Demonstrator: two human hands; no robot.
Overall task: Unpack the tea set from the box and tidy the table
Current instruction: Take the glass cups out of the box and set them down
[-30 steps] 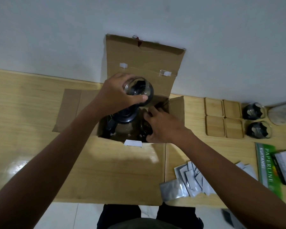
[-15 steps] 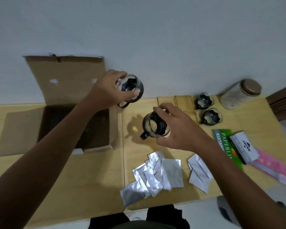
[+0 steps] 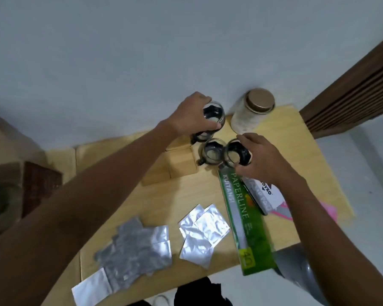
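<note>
My left hand (image 3: 191, 117) grips a small glass cup with a black holder (image 3: 215, 115) by its rim, at the back of the wooden table (image 3: 186, 199) beside the wall. Just under it, another cup (image 3: 200, 136) is partly hidden. My right hand (image 3: 262, 161) holds a second glass cup (image 3: 234, 155) right next to a standing cup (image 3: 212, 153); I cannot tell whether they touch. Square wooden coasters (image 3: 181, 167) lie to the left of the cups. The open cardboard box (image 3: 2, 171) is at the far left edge, blurred.
A tall jar with a brown lid (image 3: 251, 112) stands behind the cups. A green Paperline box (image 3: 245, 217), a white carton (image 3: 266, 194) and a pink item (image 3: 328, 210) lie at the right. Several foil sachets (image 3: 139, 244) are scattered near the front edge.
Both hands carried their cups from beside the box to the right, over to the cups near the jar. My view swung right, so the box slid to the left edge.
</note>
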